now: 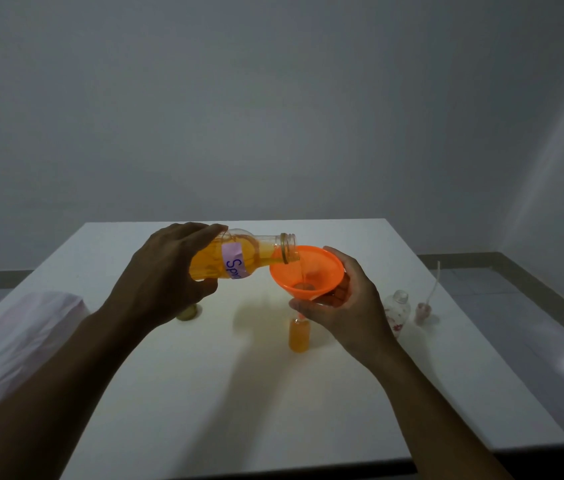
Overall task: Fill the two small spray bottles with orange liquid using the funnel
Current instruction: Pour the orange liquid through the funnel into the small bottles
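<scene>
On the table, nearest, one small spray bottle stands nearly full of orange liquid. Above it the right hand curls its fingers round the funnel. The left hand grips the big bottle, tilted and pouring. Farther right, the second spray bottle stands empty, so roughly half the job seems left.

"Spr…" on bottle label
</scene>
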`<state>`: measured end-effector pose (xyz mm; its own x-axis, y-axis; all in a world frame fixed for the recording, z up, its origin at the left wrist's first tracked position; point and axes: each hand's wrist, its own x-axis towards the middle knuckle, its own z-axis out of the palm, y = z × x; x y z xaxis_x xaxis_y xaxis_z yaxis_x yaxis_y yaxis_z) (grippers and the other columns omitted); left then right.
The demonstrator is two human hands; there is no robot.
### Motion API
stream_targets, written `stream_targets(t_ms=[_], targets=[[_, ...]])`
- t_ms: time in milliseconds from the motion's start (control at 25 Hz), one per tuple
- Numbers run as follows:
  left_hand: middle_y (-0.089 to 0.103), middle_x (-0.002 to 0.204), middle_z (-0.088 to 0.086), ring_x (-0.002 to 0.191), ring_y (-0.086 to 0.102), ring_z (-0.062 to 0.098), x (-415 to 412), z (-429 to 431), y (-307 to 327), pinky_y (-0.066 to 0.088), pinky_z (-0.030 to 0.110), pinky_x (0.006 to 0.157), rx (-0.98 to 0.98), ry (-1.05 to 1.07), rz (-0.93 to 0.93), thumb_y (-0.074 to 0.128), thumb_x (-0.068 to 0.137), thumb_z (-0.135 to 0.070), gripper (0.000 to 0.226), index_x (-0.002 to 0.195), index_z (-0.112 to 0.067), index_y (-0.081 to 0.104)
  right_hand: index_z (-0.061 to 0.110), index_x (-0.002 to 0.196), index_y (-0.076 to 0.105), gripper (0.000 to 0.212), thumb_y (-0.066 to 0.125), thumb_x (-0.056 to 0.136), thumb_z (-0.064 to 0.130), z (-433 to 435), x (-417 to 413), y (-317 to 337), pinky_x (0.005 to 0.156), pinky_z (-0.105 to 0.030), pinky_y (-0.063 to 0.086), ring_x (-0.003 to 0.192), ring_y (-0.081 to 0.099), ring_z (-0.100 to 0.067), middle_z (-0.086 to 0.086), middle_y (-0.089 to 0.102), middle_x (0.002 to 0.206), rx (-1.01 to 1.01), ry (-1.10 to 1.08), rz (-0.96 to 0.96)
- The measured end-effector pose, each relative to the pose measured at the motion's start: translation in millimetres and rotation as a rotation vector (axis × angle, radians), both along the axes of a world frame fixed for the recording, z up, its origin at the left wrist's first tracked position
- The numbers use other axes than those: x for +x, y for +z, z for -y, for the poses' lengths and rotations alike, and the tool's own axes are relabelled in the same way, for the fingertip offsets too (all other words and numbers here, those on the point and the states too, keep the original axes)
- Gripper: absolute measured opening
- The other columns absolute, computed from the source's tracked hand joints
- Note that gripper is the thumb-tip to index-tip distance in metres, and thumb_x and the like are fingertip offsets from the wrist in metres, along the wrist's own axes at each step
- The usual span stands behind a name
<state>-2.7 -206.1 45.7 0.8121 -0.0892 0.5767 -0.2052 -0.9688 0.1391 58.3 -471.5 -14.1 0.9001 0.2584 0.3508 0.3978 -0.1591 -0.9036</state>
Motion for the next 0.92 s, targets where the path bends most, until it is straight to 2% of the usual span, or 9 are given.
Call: stream_targets(t_ms=[360, 600, 720, 800, 920], targets=[[0.063, 0.126, 0.012, 0.111, 0.058, 0.034, 0.3, 1.1, -2.0, 0.051, 0.048, 0.085, 0.003, -0.001, 0.0, 0.088, 0.062, -0.019, 0.082, 0.136, -0.016, 0.053, 0.028, 0.14, 0.045, 0.089, 0.092, 0.065, 0.026, -0.5, 0.9, -1.4, 0.092, -0.04, 0.059, 0.12, 0.059, -0.017, 0.006, 0.057, 0.134, 0.016, 0.002, -0.01], [0.064, 0.123, 0.012, 0.107, 0.06, 0.033, -0.9, 4.6, -2.3, 0.052, 0.047, 0.083, -0.025, -0.015, 0.013, 0.088, 0.062, -0.016, 0.08, 0.134, -0.014, 0.054, 0.031, 0.14, 0.045, 0.088, 0.092, 0.065, 0.026, 0.0, 0.8, -1.1, 0.092, -0.038, 0.059, 0.12, 0.058, -0.016, 0.008, 0.056, 0.134, 0.013, 0.001, -0.013], [0.065, 0.12, 0.012, 0.103, 0.061, 0.031, -3.4, 6.5, -5.8, 0.054, 0.045, 0.079, -0.108, -0.04, 0.013, 0.087, 0.061, -0.013, 0.078, 0.132, -0.014, 0.055, 0.032, 0.14, 0.045, 0.089, 0.093, 0.064, 0.026, -0.1, 1.7, -0.8, 0.092, -0.039, 0.059, 0.119, 0.059, -0.015, 0.009, 0.057, 0.133, 0.023, -0.004, -0.025], [0.067, 0.116, 0.011, 0.097, 0.063, 0.027, -5.1, 8.4, -10.8, 0.054, 0.038, 0.075, -0.171, -0.063, 0.016, 0.088, 0.061, -0.013, 0.075, 0.129, -0.014, 0.057, 0.032, 0.141, 0.044, 0.091, 0.093, 0.064, 0.028, 0.1, 2.2, -0.3, 0.092, -0.038, 0.059, 0.12, 0.058, -0.015, 0.01, 0.056, 0.134, 0.014, -0.008, -0.021], [0.07, 0.106, 0.009, 0.086, 0.06, 0.014, -7.0, 14.6, -19.0, 0.044, 0.016, 0.069, -0.241, -0.089, 0.037, 0.089, 0.062, -0.014, 0.067, 0.122, -0.012, 0.062, 0.031, 0.143, 0.042, 0.093, 0.093, 0.064, 0.03, 0.4, 2.4, 0.4, 0.091, -0.034, 0.059, 0.121, 0.056, -0.015, 0.009, 0.053, 0.137, 0.0, -0.016, -0.016]])
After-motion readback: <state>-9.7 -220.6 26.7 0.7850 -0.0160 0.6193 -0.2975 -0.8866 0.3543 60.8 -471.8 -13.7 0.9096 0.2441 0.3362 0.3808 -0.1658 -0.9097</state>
